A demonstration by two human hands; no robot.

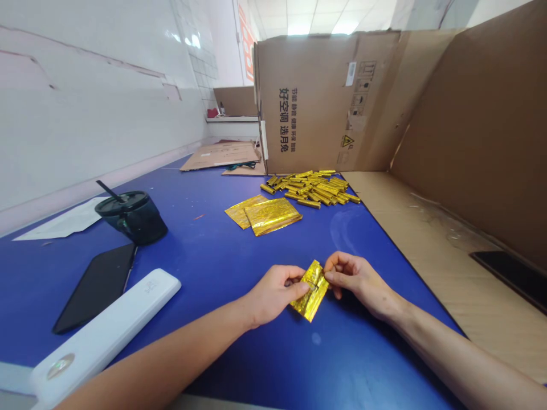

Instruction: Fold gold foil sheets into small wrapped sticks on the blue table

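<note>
Between my two hands is a small sheet of gold foil paper (311,304), partly folded and tilted above the blue table. My left hand (276,293) pinches its left edge with the thumb on top. At the upper right edge, my right hand (351,274) grips the same sheet between thumb and fingers. Beyond them lie flat gold foil sheets (273,216), overlapping each other. Farther back is a heap of rolled gold foil tubes (316,188). Some of my fingertips are hidden behind the sheet.
On the left stand a dark lidded mug (139,222) with a straw, a black phone (96,287) and a long white device (111,330). A blue table (205,250) spreads under everything. Large cardboard boxes (316,114) wall off the back and right. Flattened cardboard (222,154) lies at the back left.
</note>
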